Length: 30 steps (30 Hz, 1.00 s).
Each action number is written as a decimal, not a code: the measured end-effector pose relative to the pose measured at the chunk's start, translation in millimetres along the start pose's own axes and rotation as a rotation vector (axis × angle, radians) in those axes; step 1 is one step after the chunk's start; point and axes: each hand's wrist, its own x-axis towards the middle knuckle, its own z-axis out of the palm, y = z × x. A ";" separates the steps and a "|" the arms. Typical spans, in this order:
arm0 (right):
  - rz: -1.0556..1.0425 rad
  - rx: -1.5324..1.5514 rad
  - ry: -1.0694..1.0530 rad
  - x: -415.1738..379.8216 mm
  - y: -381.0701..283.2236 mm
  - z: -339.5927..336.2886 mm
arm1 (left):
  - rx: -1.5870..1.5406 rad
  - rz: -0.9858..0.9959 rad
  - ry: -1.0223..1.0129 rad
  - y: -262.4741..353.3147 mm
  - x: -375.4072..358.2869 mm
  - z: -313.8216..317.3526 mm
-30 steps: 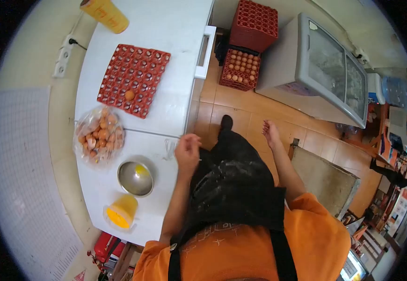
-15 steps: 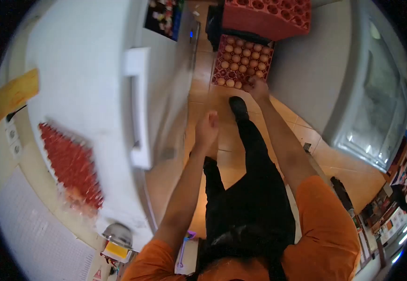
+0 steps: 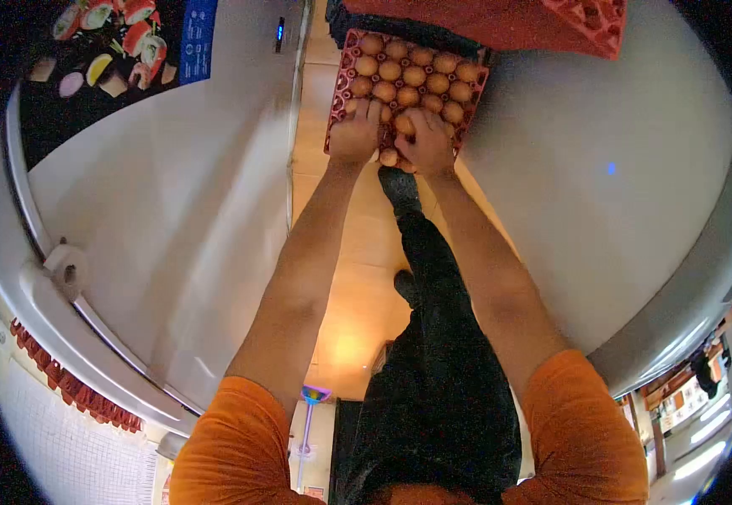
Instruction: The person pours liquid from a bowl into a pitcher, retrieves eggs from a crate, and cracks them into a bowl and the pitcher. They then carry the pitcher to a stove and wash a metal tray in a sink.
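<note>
- Eggs (image 3: 414, 77) sit in rows inside a red tray (image 3: 340, 97), low down, between a white fridge (image 3: 172, 202) and a grey cabinet (image 3: 593, 185).
- Left hand (image 3: 355, 139) is bent over the near left part of the tray, with its fingers among the eggs. I cannot tell if it holds one.
- Right hand (image 3: 429, 151) is curled rather narrow, thumb and fingers close around one egg. A firm grip cannot be confirmed.
- One shoe (image 3: 400, 189) is just beside the tray's near edge.
- In my judgement, the step in hand is reaching in and taking grip of eggs. A lift from here calls for soft, even finger pressure and a straight upward path, because neighbouring shells are near.
</note>
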 end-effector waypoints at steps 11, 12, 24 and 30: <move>0.911 1.732 0.449 -18.0 -24.1 -49.2 | -0.234 -0.006 -0.282 1.3 11.1 -32.2; 0.852 1.764 0.357 -17.3 -22.3 -57.3 | -0.226 -0.008 -0.264 -0.1 15.4 -35.7; 0.880 1.594 0.105 -23.6 -5.6 -77.2 | -0.410 -0.188 -0.077 6.0 -18.2 -27.1; 0.924 1.719 0.009 -21.9 -75.9 -101.5 | -2.542 -1.065 0.070 59.7 -15.5 -200.5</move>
